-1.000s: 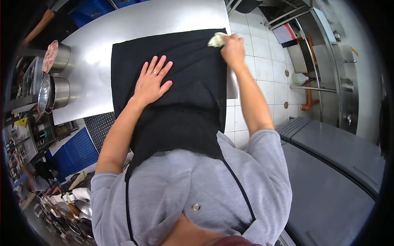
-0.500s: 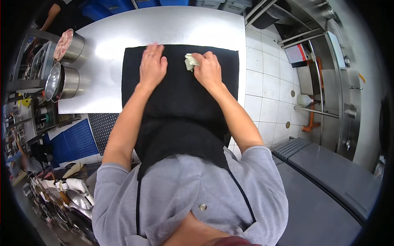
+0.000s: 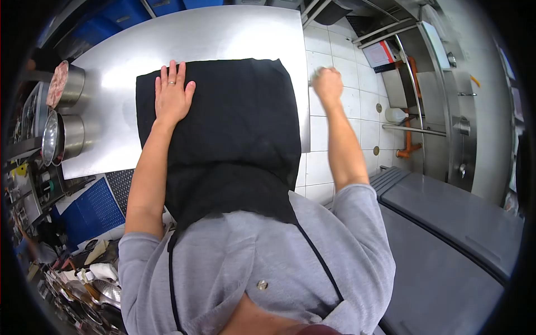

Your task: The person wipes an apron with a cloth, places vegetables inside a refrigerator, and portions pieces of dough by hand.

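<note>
Worktop and surroundings, seen from above by the wearer. The left hand (image 3: 174,103) lies flat, palm down and fingers extended, on the black apron (image 3: 234,106), gripping nothing. The apron, worn by the person, spreads from beneath that hand toward the right over the worktop (image 3: 223,33) — a bright metal surface, bare beyond the fingertips and strongly reflective to the left of the hand. The right hand (image 3: 328,86) is apart from the apron, past the worktop's right edge in this view; it is slightly blurred and curled into a fist — whether anything is inside cannot be told.

Well to the left of the left hand stand two metal pots (image 3: 75,84), the farther one with pink, meat-like contents (image 3: 57,84). Behind that hand, also to the left, a blue mat (image 3: 92,206) lies on the floor. Ahead of it, past the far edge, are blue bins (image 3: 125,14). To the right of the right hand, white floor tiles (image 3: 349,103) extend toward an orange pipe (image 3: 412,84) and a whitish bottle (image 3: 395,115); behind it, on the right, is a grey chest (image 3: 446,262).
</note>
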Demonstrator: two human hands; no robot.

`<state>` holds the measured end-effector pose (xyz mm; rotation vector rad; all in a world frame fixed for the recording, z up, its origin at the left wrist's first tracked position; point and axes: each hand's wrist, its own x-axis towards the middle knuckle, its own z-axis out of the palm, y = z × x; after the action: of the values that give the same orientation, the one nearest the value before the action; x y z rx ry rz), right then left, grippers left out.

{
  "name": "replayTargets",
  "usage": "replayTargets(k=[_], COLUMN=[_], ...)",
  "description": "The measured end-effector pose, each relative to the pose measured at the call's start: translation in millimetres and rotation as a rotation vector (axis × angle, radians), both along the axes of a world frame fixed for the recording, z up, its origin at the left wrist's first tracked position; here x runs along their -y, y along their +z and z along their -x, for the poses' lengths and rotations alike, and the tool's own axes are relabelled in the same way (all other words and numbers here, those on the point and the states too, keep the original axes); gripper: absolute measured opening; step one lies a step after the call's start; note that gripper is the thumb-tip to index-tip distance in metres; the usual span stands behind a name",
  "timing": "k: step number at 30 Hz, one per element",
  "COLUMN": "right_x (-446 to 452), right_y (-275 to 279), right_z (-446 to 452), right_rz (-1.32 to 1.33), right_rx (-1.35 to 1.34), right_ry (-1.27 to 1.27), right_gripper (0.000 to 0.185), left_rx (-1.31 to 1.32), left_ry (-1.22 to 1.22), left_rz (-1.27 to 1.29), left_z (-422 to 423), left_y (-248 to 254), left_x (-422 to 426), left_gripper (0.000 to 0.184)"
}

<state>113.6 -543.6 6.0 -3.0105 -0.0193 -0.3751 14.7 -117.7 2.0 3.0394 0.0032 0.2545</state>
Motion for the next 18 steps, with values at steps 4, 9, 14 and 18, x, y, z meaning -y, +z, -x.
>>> replayTargets(k=[4,9,14,18], right_x=[36,-14,-61,-92], right_y=[35,57,53,13], right_z=[23,48,54,51], right_rz=[-0.077,-0.374,-0.387,-0.33], right_rx=[0.039,0.23,0.062,-0.001], right_ry=[-0.164,0.024,0.231,0.25], right_gripper=[0.028,0.032,0.034,0.02], left_rx=[-0.049,0.151,-0.066,-0.265], left_ry=[0.037,-0.367,-0.843,-0.798], left_rz=[0.064,0.223,0.29,0.192], left_z=[-8,-8,32,38], left_y=[1,61,21,28], left_x=[0,91,182,184], left_gripper=[0.064,0.054,0.058,0.063])
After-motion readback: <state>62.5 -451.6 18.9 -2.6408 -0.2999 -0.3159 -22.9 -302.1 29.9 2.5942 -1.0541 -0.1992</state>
